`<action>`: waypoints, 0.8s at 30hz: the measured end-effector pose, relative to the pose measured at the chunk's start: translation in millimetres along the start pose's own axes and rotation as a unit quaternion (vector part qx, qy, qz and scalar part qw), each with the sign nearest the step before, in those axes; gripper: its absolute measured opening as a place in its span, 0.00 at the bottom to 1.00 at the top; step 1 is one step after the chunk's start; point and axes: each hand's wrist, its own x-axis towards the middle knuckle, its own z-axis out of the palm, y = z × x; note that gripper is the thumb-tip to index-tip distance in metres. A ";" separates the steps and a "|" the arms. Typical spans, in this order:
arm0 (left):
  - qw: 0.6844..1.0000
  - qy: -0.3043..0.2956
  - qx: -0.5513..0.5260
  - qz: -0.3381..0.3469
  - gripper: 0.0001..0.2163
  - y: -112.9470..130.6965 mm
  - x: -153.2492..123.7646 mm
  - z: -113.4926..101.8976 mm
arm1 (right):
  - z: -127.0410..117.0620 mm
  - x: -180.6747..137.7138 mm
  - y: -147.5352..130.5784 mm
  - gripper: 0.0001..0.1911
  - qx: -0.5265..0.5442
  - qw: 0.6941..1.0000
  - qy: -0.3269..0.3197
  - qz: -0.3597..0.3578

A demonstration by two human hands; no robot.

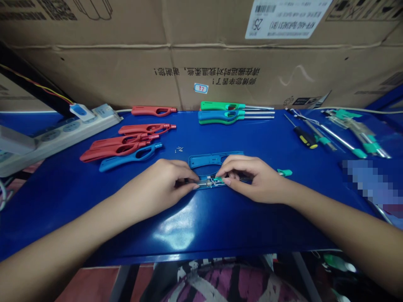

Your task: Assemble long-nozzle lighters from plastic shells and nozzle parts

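Between the two sets of fingertips, on the blue table [195, 226], lies an opened blue lighter shell [210, 183] with small wires and a green part inside. The left hand [160, 186] pinches its left end, thumb and forefinger closed on it. The right hand [252, 178] presses its fingers together on the inner parts at the middle. Just beyond the fingers rests the matching blue shell half [214, 159]. Farther left lie red lighter shells [126, 142]; farther back, assembled lighters [233, 113]; to the right, a screwdriver [302, 136].
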 end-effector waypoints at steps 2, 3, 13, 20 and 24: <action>1.000 -0.005 -0.010 -0.004 0.08 -1.2 -0.3 -1.2 | -0.2 0.1 -0.4 0.08 0.002 1.000 -0.003 0.006; 1.000 -0.006 -0.014 -0.006 0.08 -1.1 -0.4 -1.4 | -0.3 0.3 -0.4 0.08 0.002 1.000 -0.004 0.008; 1.000 0.011 -0.003 -0.005 0.09 9.8 -1.8 0.2 | -0.3 0.6 -0.1 0.08 -0.006 1.000 -0.008 0.014; 1.000 -0.016 -0.019 -0.015 0.10 6.1 -8.1 -6.6 | -2.6 -0.3 -0.7 0.08 -0.028 0.999 0.004 -0.016; 0.999 0.012 -0.014 -0.026 0.13 5.5 -10.9 -8.1 | -3.7 0.2 -0.1 0.09 -0.040 0.999 0.005 -0.025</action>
